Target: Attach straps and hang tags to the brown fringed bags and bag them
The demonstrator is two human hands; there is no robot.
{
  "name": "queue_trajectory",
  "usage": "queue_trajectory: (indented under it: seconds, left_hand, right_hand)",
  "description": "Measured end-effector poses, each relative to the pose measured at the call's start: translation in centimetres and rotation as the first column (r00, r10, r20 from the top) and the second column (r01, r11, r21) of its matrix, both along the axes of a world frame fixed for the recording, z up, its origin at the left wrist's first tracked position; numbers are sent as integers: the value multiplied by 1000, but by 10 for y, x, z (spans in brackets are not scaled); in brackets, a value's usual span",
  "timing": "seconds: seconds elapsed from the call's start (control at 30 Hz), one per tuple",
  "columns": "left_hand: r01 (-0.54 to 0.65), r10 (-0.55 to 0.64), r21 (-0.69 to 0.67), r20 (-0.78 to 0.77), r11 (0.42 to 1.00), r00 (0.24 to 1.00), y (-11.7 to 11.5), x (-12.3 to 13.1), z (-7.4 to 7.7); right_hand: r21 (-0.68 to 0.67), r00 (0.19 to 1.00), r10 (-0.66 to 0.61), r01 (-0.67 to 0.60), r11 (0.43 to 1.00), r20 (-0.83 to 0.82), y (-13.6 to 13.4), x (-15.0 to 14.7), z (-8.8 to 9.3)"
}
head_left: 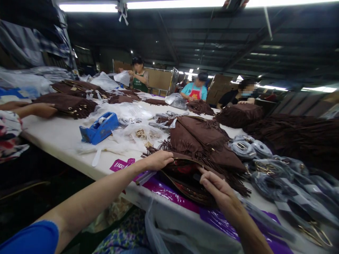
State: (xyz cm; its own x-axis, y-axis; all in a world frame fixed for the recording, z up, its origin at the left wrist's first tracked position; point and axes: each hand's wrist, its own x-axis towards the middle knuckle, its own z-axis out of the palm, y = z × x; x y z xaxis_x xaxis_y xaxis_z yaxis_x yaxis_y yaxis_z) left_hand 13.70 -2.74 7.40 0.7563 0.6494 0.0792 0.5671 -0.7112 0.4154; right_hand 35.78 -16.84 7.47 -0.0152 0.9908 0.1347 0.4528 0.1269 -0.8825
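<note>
A dark brown fringed handbag [182, 187] lies at the table's front edge with its zipped mouth spread apart, showing a dark lining with some red. My left hand [160, 159] is closed on the left end of the bag's rim. At the right side of the mouth, my right hand [215, 183] has its fingers curled on the rim, the index finger reaching to the opening. Just behind lies another brown fringed bag [198, 132] with a long zip. Purple printed plastic [172, 197] sits under the open bag.
A blue tape dispenser [99, 127] stands left of centre beside crumpled clear plastic [143, 132]. Coiled straps in plastic [267, 173] and a heap of brown bags [296, 137] fill the right. A neighbour's hands hold a brown bag [66, 103] at left; several co-workers are across the table.
</note>
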Motion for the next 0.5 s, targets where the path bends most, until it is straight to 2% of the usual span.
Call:
queue_trajectory:
  seconds: [0.1, 0.17, 0.2, 0.27, 0.33, 0.43, 0.5]
  left_hand:
    - [-11, 11, 192, 1, 981, 1000, -24, 5, 11]
    - [93, -105, 346, 16, 934, 994, -47, 18, 16]
    - [183, -199, 375, 6, 909, 980, -59, 28, 18]
    - [366, -369, 327, -53, 872, 928, -75, 54, 15]
    - [443, -431, 226, -103, 868, 897, -79, 81, 5]
    - [358, -352, 50, -101, 932, 931, -67, 110, -16]
    - [285, -287, -55, -46, 957, 957, -57, 117, -29]
  right_hand:
    - [-52, 989, 31, -39, 998, -147, 1, 9, 6]
    - [-100, 980, 54, -74, 992, -190, 0, 14, 8]
    - [-116, 976, 61, -86, 989, -210, -1, 16, 10]
    - [-145, 966, 61, -100, 984, -251, -3, 21, 13]
    - [-185, 956, 66, -123, 975, -285, -5, 26, 15]
    - [-260, 967, 86, -149, 954, -239, -8, 33, 17]
    - [-276, 986, 72, -111, 955, -148, -12, 38, 15]
